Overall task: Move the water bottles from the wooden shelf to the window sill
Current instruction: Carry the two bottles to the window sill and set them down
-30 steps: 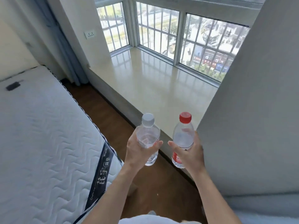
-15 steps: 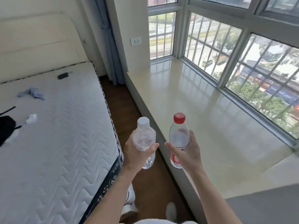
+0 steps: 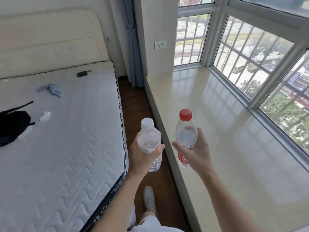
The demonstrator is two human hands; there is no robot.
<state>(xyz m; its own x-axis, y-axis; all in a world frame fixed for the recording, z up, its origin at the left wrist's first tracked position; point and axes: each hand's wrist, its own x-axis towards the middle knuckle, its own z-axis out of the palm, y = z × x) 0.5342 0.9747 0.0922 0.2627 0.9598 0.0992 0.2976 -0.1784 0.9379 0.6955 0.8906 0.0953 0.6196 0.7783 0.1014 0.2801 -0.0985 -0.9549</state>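
Note:
I hold two clear plastic water bottles upright in front of me. My left hand grips a white-capped bottle over the strip of wooden floor. My right hand grips a red-capped bottle with a red label, just above the near edge of the window sill. The sill is a wide, glossy beige ledge running along the barred windows on the right. No wooden shelf is in view.
A bare white mattress fills the left side, with a black bag, a blue cloth and a small black device on it. A narrow wooden floor strip separates bed and sill. A wall socket and curtain stand at the far end.
The view has swung left and forward along the sill; the grey wall on the right is gone from view. Both hands still hold their bottles, the red-capped one now slightly over the sill's edge.

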